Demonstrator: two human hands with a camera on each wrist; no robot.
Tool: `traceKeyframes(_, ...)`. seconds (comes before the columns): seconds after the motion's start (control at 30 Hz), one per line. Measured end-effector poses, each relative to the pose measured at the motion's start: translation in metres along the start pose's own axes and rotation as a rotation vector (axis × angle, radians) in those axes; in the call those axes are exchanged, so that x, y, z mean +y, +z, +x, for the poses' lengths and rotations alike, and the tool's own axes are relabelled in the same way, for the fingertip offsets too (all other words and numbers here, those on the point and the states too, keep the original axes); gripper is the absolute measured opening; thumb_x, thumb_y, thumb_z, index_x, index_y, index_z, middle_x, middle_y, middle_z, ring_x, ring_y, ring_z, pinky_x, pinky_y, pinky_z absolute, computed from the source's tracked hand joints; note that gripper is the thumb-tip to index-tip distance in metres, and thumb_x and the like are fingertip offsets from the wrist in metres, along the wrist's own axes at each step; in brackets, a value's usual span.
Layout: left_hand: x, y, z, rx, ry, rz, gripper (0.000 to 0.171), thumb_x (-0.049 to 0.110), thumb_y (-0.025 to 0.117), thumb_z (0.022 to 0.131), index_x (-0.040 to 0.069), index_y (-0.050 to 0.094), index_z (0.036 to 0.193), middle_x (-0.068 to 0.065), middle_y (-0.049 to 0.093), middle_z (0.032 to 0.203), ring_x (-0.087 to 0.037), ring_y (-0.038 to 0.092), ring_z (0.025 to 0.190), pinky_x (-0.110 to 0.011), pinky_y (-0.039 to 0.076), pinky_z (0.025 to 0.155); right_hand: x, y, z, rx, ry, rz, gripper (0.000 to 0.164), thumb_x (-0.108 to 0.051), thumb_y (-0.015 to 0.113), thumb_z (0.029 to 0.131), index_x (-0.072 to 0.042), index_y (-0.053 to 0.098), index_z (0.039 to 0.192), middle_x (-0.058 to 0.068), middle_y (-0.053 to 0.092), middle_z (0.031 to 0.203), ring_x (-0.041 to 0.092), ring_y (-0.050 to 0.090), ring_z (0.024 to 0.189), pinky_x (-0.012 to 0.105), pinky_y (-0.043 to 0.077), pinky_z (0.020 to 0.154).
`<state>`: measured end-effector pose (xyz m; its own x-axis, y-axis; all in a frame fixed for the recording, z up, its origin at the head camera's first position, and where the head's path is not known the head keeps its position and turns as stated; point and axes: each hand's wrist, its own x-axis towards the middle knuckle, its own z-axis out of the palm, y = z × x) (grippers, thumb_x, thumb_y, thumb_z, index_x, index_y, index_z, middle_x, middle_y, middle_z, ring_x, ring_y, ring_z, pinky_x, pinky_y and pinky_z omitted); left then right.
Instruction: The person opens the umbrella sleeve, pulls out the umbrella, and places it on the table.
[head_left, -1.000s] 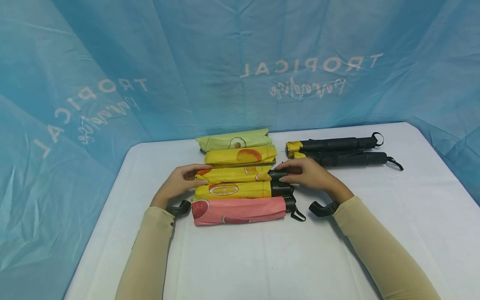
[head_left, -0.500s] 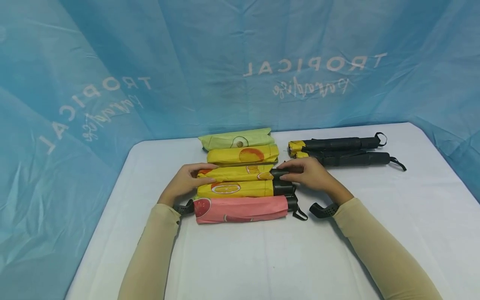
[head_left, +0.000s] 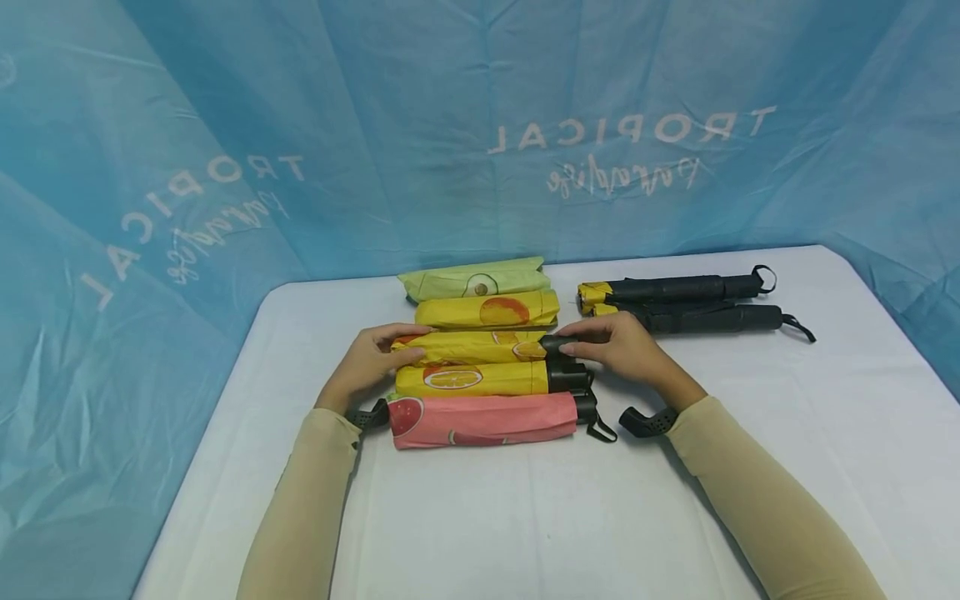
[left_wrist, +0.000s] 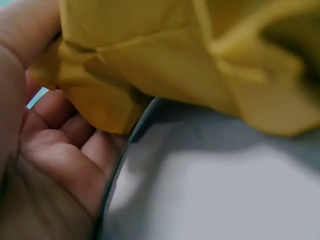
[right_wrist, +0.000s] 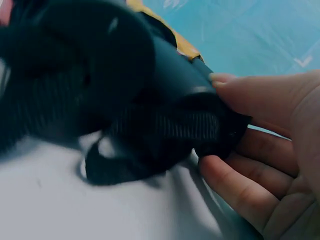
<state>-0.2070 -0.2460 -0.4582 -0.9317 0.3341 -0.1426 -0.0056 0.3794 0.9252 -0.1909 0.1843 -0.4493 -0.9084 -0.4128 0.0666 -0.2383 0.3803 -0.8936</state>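
Nearest on the white table (head_left: 465,525) lies the pink umbrella (head_left: 495,421), folded, its handle and black strap to the right. Just beyond it is the lemon umbrella (head_left: 517,378), roughly parallel. Third comes the middle umbrella (head_left: 472,348), yellow with fruit prints, lying across the row between both hands: the left hand (head_left: 367,362) pinches its fabric end, thumb on the near side, while the right hand (head_left: 622,346) grips its black handle — thumb and fingers on opposite sides. Past that lie the mango umbrella (head_left: 457,312) and, farthest in the row, the green umbrella (head_left: 450,284) with an avocado print. Two black umbrellas (head_left: 712,318) rest together to the right, near the hanging blue cloth (head_left: 412,167).
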Motion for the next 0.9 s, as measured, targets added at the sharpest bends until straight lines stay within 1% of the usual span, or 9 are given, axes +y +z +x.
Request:
traceKeyframes(0.17, 0.003, 0.000, -0.002, 0.050, 0.031, -0.029, 0.043, 0.042, 0.074, 0.095, 0.019, 0.071, 0.131, 0.000, 0.064, 0.136, -0.021, 0.055, 0.117, -0.024, 0.050, 0.089, -0.004, 0.002, 0.002, 0.036, 0.033, 0.093, 0.029, -0.029, 0.078, 0.094, -0.014, 0.077, 0.119, 0.006, 0.073, 0.114, 0.021, 0.072, 0.094, 0.033, 0.061, 0.076)
traceKeyframes(0.27, 0.008, 0.003, -0.002, 0.077, 0.057, -0.115, 0.045, 0.045, 0.071, 0.096, 0.015, 0.072, 0.130, -0.002, 0.066, 0.135, -0.021, 0.057, 0.119, -0.024, 0.053, 0.090, -0.008, 0.003, 0.003, 0.059, 0.056, 0.182, 0.031, -0.027, 0.077, 0.094, -0.010, 0.076, 0.120, 0.010, 0.072, 0.116, 0.023, 0.073, 0.096, 0.036, 0.061, 0.079)
traceKeyframes(0.37, 0.010, 0.005, 0.000, 0.104, 0.094, -0.222, 0.045, 0.042, 0.069, 0.099, 0.008, 0.072, 0.129, -0.006, 0.067, 0.134, -0.022, 0.058, 0.125, -0.027, 0.055, 0.094, -0.014, 0.005, 0.003, 0.087, 0.070, 0.265, 0.035, -0.028, 0.077, 0.094, -0.007, 0.075, 0.121, 0.013, 0.071, 0.118, 0.025, 0.074, 0.096, 0.040, 0.061, 0.080)
traceKeyframes(0.43, 0.012, 0.006, 0.001, 0.121, 0.112, -0.262, 0.044, 0.040, 0.068, 0.099, 0.006, 0.072, 0.127, -0.007, 0.067, 0.133, -0.022, 0.058, 0.127, -0.028, 0.054, 0.096, -0.017, 0.006, 0.002, 0.109, 0.079, 0.308, 0.037, -0.029, 0.078, 0.093, -0.005, 0.075, 0.122, 0.013, 0.070, 0.121, 0.025, 0.074, 0.097, 0.040, 0.060, 0.082)
traceKeyframes(0.53, 0.014, 0.005, 0.001, 0.117, 0.142, -0.259, 0.040, 0.035, 0.068, 0.101, 0.007, 0.070, 0.130, -0.006, 0.066, 0.136, -0.023, 0.056, 0.127, -0.026, 0.053, 0.096, -0.022, 0.006, 0.001, 0.149, 0.102, 0.377, 0.040, -0.029, 0.079, 0.092, -0.004, 0.074, 0.123, 0.014, 0.068, 0.124, 0.024, 0.075, 0.097, 0.038, 0.060, 0.085)
traceKeyframes(0.67, 0.020, 0.004, -0.001, 0.053, 0.164, -0.277, 0.046, 0.021, 0.076, 0.095, 0.011, 0.064, 0.138, -0.007, 0.058, 0.144, -0.027, 0.054, 0.126, -0.029, 0.054, 0.096, -0.026, 0.002, 0.001, 0.182, 0.116, 0.465, 0.041, -0.025, 0.079, 0.092, 0.001, 0.073, 0.123, 0.015, 0.066, 0.125, 0.023, 0.074, 0.098, 0.038, 0.059, 0.087)
traceKeyframes(0.77, 0.023, 0.004, -0.002, 0.025, 0.140, -0.264, 0.055, 0.017, 0.083, 0.088, 0.014, 0.064, 0.139, -0.009, 0.057, 0.142, -0.028, 0.057, 0.122, -0.032, 0.056, 0.095, -0.029, -0.001, 0.001, 0.182, 0.112, 0.485, 0.040, -0.023, 0.079, 0.093, 0.001, 0.072, 0.123, 0.015, 0.065, 0.126, 0.023, 0.073, 0.100, 0.041, 0.058, 0.088)
traceKeyframes(0.87, 0.027, 0.003, -0.003, 0.049, 0.110, -0.210, 0.054, 0.020, 0.086, 0.086, 0.015, 0.067, 0.136, -0.011, 0.060, 0.136, -0.028, 0.060, 0.116, -0.032, 0.057, 0.091, -0.034, -0.003, 0.000, 0.170, 0.099, 0.462, 0.040, -0.025, 0.078, 0.093, -0.001, 0.073, 0.124, 0.014, 0.064, 0.127, 0.024, 0.073, 0.101, 0.045, 0.057, 0.090)
traceKeyframes(0.9, 0.028, 0.003, -0.004, 0.060, 0.104, -0.211, 0.053, 0.021, 0.086, 0.085, 0.014, 0.068, 0.134, -0.011, 0.061, 0.134, -0.028, 0.061, 0.114, -0.032, 0.057, 0.091, -0.036, -0.004, 0.000, 0.168, 0.093, 0.447, 0.040, -0.027, 0.078, 0.093, -0.002, 0.073, 0.124, 0.013, 0.064, 0.127, 0.024, 0.073, 0.100, 0.046, 0.057, 0.091)
